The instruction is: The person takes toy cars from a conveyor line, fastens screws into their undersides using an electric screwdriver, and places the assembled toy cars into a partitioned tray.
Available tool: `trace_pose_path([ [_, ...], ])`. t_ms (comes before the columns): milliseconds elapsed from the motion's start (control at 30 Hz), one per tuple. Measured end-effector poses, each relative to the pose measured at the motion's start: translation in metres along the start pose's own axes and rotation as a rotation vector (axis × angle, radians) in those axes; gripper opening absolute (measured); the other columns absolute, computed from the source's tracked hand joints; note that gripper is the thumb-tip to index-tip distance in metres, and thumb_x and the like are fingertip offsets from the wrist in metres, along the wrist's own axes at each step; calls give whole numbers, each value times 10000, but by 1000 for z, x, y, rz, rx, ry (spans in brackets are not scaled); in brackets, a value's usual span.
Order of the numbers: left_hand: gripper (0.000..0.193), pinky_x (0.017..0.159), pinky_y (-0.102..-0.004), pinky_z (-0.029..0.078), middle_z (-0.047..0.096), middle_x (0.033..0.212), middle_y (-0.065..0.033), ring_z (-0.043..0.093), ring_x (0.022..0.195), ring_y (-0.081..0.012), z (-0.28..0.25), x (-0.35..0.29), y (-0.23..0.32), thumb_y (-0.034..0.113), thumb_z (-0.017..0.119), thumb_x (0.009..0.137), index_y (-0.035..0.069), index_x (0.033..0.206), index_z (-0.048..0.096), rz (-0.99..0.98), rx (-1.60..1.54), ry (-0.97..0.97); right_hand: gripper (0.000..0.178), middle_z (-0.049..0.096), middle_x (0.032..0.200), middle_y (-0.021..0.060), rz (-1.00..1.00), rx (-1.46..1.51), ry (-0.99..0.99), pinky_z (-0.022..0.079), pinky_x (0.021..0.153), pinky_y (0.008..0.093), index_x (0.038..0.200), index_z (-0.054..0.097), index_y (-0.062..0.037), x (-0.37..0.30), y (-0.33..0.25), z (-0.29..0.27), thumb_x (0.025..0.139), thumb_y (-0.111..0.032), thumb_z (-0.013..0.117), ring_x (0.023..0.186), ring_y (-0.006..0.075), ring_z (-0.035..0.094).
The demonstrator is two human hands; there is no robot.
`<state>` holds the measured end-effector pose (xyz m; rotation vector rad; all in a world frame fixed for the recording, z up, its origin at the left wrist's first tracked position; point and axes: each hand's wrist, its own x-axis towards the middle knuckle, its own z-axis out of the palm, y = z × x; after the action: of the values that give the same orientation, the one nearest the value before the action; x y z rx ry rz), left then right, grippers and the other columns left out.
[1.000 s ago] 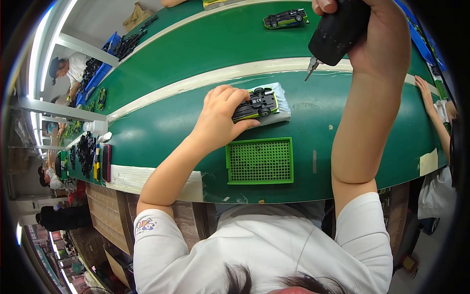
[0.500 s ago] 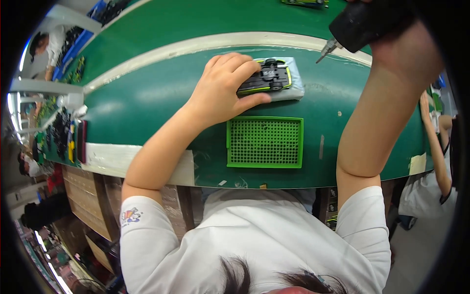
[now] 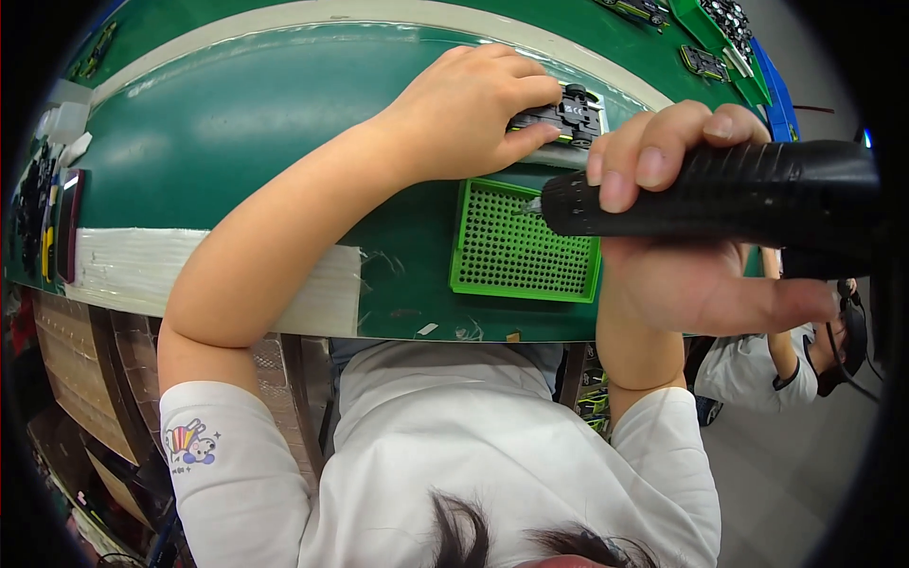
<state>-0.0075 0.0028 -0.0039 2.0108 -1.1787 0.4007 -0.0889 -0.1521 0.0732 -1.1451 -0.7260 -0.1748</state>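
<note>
My left hand point(image 3: 483, 109) is closed around a toy car point(image 3: 578, 115) that lies upside down, its black underside and wheels facing up and a bright green edge showing. Under the car is a pale pad point(image 3: 547, 156), mostly hidden. My right hand point(image 3: 686, 289) grips a black electric screwdriver point(image 3: 767, 194), held sideways with its tip pointing left. That tip is over a green tray point(image 3: 525, 292) full of small holes, many with dark bits in them; whether it touches the tray I cannot tell.
Beyond the white rail point(image 3: 360, 11), more toy cars point(image 3: 703, 62) lie on a green surface, beside a green bin point(image 3: 712, 28) of small parts. A dark red-edged object point(image 3: 69, 225) rests at the bench's left. At the right sits another person point(image 3: 762, 369). Cardboard boxes point(image 3: 80, 364) stand below.
My right hand has brought the screwdriver down from the upper right to the green tray. My left hand stays on the car. The whole view has shifted, showing more at the right.
</note>
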Motion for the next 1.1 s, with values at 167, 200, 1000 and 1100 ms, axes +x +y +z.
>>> trace_pose_path([
  [167, 295, 881, -419, 468, 661, 1039, -100, 584, 1030, -311, 5, 1, -7, 278, 686, 806, 76, 1020, 661, 16, -22, -21, 1069, 577, 869, 135, -92, -24, -65, 470, 639, 354, 1173, 483, -25, -10, 22, -3, 659, -955, 363, 657, 212, 569],
  [200, 313, 871, -412, 463, 664, 1004, -84, 587, 1016, -288, 6, 0, -8, 330, 684, 818, 96, 1026, 672, 28, -7, -19, 1069, 577, 869, 135, -88, -22, -68, 470, 639, 354, 1173, 483, -25, -11, 25, -1, 659, -955, 363, 657, 212, 569],
  [1000, 336, 874, -414, 460, 660, 992, -83, 580, 1022, -292, 5, 3, -14, 378, 667, 807, 117, 1018, 673, 40, 4, 1, 1060, 582, 838, 156, -114, -3, -70, 502, 600, 381, 1133, 462, 13, -5, 46, 3, 679, -939, 367, 622, 223, 577],
  [1100, 331, 875, -413, 460, 660, 991, -81, 581, 1021, -289, 5, 2, -14, 374, 664, 807, 116, 1015, 674, 46, 8, 14, 1065, 581, 843, 158, -93, -3, -40, 499, 597, 377, 1133, 464, 16, -6, 44, 6, 677, -941, 365, 627, 222, 576],
])
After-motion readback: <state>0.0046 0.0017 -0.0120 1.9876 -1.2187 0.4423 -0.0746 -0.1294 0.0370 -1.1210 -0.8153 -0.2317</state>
